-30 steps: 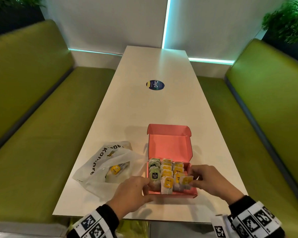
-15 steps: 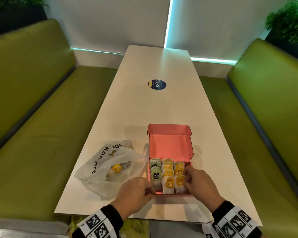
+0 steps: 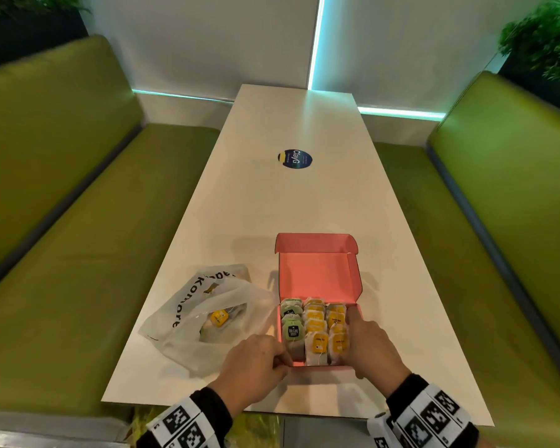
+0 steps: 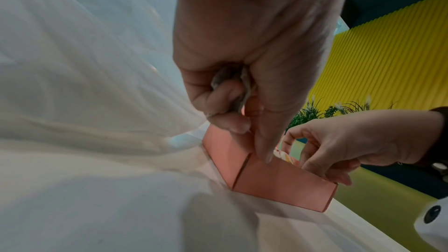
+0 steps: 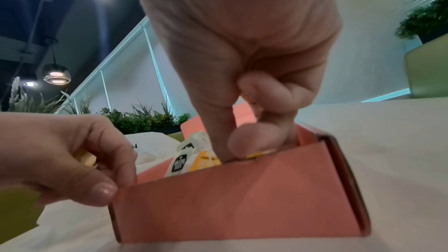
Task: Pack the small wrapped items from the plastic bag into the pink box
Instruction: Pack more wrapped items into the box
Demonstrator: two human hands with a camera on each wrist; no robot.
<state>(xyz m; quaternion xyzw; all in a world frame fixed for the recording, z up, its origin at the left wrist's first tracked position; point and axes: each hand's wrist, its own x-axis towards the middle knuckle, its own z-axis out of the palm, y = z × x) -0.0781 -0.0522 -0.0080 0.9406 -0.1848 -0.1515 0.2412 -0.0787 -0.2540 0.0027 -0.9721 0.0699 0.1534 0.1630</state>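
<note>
The pink box (image 3: 317,270) lies open near the table's front edge, its lid flat behind it. Inside stand rows of wrapped items: green ones (image 3: 292,331) on the left, yellow ones (image 3: 317,344) in the middle and on the right. My left hand (image 3: 280,362) is at the box's front left corner. Its curled fingers hold a crinkled wrapped item (image 4: 240,87), and its thumb presses the corner. My right hand (image 3: 353,344) reaches into the box's right side, with thumb and a curled finger (image 5: 254,141) pinching a yellow wrapped item (image 5: 206,162). The plastic bag (image 3: 191,305) lies to the left.
A yellow wrapped item (image 3: 219,317) shows through the bag. A round blue sticker (image 3: 295,159) marks the middle of the white table (image 3: 288,205). Green benches (image 3: 78,205) run along both sides. The table's front edge is just below my wrists.
My right hand carried a yellow wrapped item down into the front of the right row and now sits tucked in there. The left hand stayed at the front left corner.
</note>
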